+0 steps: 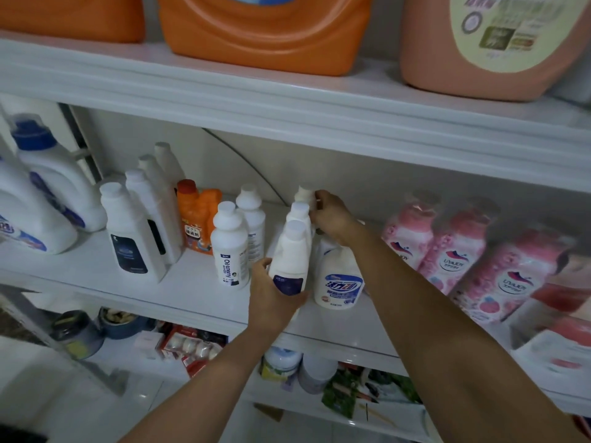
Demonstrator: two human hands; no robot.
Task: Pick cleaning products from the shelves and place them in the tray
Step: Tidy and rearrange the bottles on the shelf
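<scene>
Forearms (447,330) extended, mid-pick: gripping dark-labelled white plastic bottle (290,251) in left hand (271,302), pinching rearmost white bottle (303,193) with right hand (331,219), probably needing lift-out next.

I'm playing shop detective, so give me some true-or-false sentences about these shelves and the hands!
1. The left hand holds a white bottle with a dark label. True.
2. The orange jug stands on the lowest shelf. False: the orange jug is on the top shelf.
3. Pink bottles stand right of both hands. True.
4. The right hand grips a pink bottle. False: it is at the rear bottles.
</scene>
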